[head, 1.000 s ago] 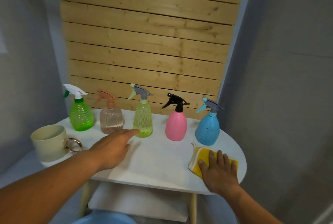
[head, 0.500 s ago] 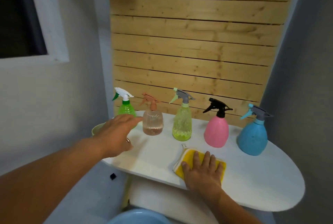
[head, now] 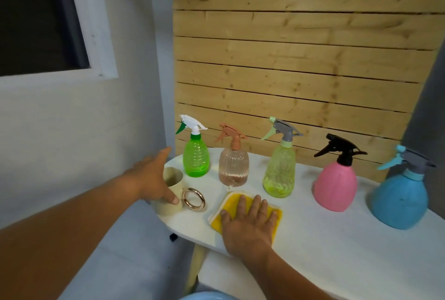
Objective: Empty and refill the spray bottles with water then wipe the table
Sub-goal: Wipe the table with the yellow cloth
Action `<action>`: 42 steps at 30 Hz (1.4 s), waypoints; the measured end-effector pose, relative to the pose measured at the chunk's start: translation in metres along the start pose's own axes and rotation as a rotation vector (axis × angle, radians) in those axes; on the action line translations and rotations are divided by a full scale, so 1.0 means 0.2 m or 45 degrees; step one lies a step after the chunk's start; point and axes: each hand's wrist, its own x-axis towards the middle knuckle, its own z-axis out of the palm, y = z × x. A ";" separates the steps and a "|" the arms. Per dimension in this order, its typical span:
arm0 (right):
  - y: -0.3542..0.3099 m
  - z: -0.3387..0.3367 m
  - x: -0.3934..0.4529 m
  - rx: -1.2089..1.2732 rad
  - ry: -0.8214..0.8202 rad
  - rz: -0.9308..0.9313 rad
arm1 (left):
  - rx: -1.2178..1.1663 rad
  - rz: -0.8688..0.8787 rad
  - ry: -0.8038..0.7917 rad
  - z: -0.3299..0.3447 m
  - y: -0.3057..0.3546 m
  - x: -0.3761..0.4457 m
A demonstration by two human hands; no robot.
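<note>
Yellow cloth (head: 245, 210) lies flat under our open right hand (head: 248, 225) at the table (head: 337, 239) front, ready for wiping, while our left hand (head: 151, 179) clasps the cream mug (head: 168, 207), likely clearing it beside the five standing spray bottles (head: 233, 167).

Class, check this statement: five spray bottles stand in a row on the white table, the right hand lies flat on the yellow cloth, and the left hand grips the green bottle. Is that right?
Not quite. The left hand grips the cream mug, not the green bottle, which stands untouched behind it. The head view shows this. The rest holds: five spray bottles in a row on the white table, right hand flat on the yellow cloth.
</note>
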 end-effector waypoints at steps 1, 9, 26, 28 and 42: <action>-0.03 0.00 0.01 0.000 -0.002 -0.015 | -0.068 0.014 -0.015 0.01 -0.01 0.01; -0.15 0.03 0.05 0.015 -0.019 -0.118 | -0.451 0.065 0.069 0.04 -0.06 0.05; -0.67 0.02 0.22 0.030 -0.183 -0.582 | -0.547 0.145 0.220 -0.38 0.01 0.05; -0.72 0.01 0.23 0.053 -0.214 -0.659 | -0.538 0.129 0.212 -0.36 -0.02 0.05; -0.31 0.01 0.04 -0.065 -0.204 -0.874 | -0.610 0.081 0.167 -0.11 -0.07 0.02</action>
